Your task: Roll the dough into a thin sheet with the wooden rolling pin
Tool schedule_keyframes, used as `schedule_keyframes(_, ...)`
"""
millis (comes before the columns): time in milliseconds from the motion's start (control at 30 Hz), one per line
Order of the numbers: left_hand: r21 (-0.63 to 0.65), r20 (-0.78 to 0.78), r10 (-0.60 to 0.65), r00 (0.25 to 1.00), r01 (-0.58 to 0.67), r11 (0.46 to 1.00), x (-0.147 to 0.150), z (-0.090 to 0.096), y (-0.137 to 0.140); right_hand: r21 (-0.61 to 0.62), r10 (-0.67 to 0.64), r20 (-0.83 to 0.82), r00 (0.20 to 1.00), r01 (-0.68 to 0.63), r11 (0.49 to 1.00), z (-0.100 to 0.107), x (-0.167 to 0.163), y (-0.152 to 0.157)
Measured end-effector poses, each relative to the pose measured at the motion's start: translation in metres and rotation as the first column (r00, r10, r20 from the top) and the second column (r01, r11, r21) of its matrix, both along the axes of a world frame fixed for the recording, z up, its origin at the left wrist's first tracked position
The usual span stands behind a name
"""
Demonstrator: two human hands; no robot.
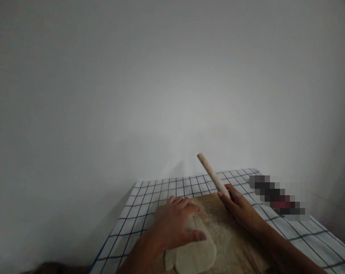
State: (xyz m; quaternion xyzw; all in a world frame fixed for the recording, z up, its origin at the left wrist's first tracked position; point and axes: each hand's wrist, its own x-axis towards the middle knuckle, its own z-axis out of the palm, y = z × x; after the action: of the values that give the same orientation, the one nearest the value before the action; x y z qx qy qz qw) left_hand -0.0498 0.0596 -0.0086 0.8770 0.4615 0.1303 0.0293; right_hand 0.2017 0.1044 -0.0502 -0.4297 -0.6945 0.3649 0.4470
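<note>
A flat, pale sheet of dough (197, 253) lies on a floured wooden board (228, 236). Over the dough's far left part is my left hand (178, 219), fingers and thumb spread apart; whether its palm presses on the dough is hard to see. My right hand (235, 201) grips a wooden rolling pin (211, 173) near its lower end. The pin is raised and tilted, its free end pointing up and to the left, clear of the dough. The pin's lower end is hidden in my fingers.
A white tablecloth with dark grid lines (149, 194) covers the table under the board. On the right side of the cloth sits a blurred-out dark and red item (278, 198), its kind hidden. A plain pale wall (172, 83) rises behind the table.
</note>
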Motion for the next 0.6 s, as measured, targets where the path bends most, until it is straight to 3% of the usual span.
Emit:
schedule_keyframes(233, -0.121, -0.007, 0.017, 1.000, -0.018, 0.993, -0.012, 0.003, -0.016, -0.002, -0.005, 0.012, 1.000, 0.005, 1.000, 0.000, 0.000, 0.000)
schedule_keyframes(500, -0.113, 0.036, 0.144, 0.989, -0.139, 0.984, -0.008, 0.002, -0.020, -0.030, 0.019, 0.009, 1.000, -0.019, 0.999, 0.004, -0.001, -0.005)
schedule_keyframes(600, -0.229, 0.101, 0.163, 0.981, -0.137, 0.964, -0.005, 0.005, -0.022, 0.020, 0.000, 0.021, 1.000, -0.001, 1.000, 0.002, 0.000, -0.003)
